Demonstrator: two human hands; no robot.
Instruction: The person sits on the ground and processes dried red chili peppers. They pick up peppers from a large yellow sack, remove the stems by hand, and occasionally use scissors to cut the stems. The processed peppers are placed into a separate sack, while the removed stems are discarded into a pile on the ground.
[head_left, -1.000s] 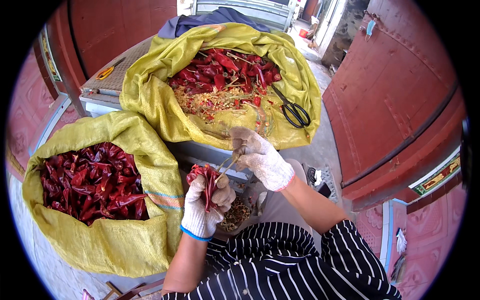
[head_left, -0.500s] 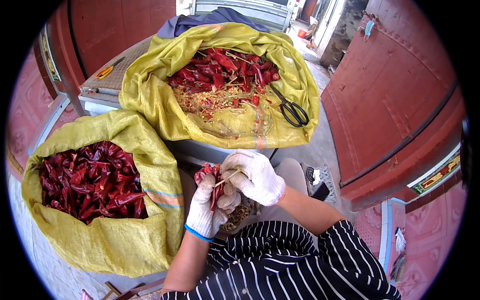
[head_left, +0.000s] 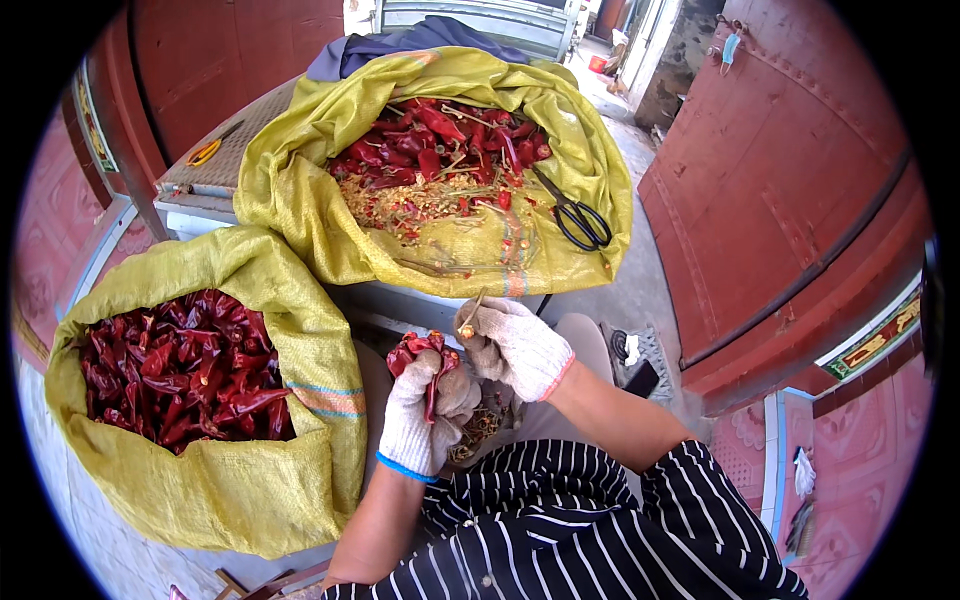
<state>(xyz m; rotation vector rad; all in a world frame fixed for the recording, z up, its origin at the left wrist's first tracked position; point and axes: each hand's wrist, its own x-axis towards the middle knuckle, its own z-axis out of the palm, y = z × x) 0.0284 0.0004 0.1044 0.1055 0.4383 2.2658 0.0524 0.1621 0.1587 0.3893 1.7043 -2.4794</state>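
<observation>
Both my hands wear white knitted gloves and meet above my lap. My left hand (head_left: 418, 405) is closed around a small bunch of dried red chili peppers (head_left: 424, 352), which stick out past the thumb and fingers. Just to the right of it, my right hand (head_left: 520, 348) pinches a chili stem (head_left: 468, 326) with a pale yellowish end; the stem is apart from the peppers. Below the hands, partly hidden by them, a container of loose stems (head_left: 484, 428) shows in my lap.
A yellow woven sack (head_left: 210, 490) full of red chilies stands at left. Ahead, another yellow sack (head_left: 300, 215) lies spread on a table, bearing chilies, seeds, stems and black scissors (head_left: 580, 222). Orange-handled scissors (head_left: 204, 153) lie far left. A red door (head_left: 770, 220) stands at right.
My right hand has drawn a little away from the left, and the stem has come off the chilies with it. The left hand still grips the peppers.
</observation>
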